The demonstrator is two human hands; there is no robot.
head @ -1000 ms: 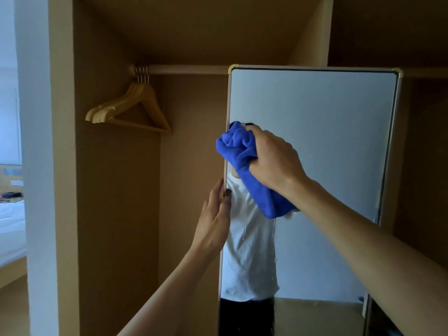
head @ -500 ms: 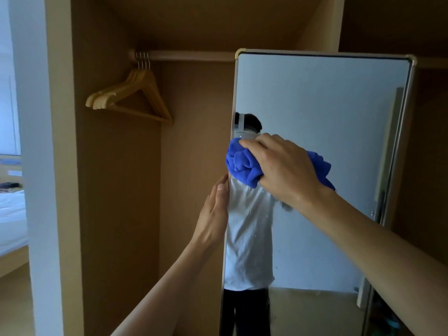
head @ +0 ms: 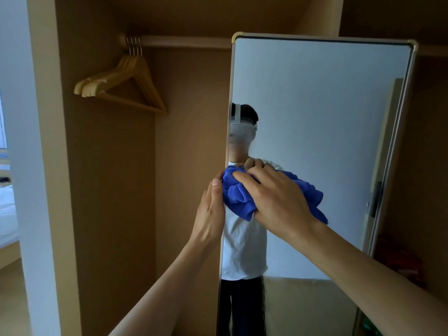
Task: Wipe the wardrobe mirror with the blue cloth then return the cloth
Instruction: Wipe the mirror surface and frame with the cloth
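The right hand (head: 274, 202) grips one bunched-up blue cloth (head: 238, 197). Its fingers curl over the top of the wad and press it flat against the glass of the mirror (head: 315, 105). Folds of the cloth spill out from under the palm on both sides, more of them toward the wrist side on the right. The cloth sits against the mirror's left part, touching the frame edge there.

Just to the left of that grip, the left hand (head: 211, 214) is stretched out straight, not curled. It lies along the mirror's left edge, with the thumb pointing up and its tip touching the cloth. It holds nothing else.

There is one mirror, tall and thin-framed, standing upright. In the glass behind the right hand shows the reflection of a person in a white shirt and dark trousers.

Up and well to the left of both hands, a small bunch of wooden hangers (head: 126, 81) hangs from one rail (head: 181, 41). They overlap, so I cannot tell whether there are three or four. Far to the left, a bed (head: 7, 214) is partly in view.
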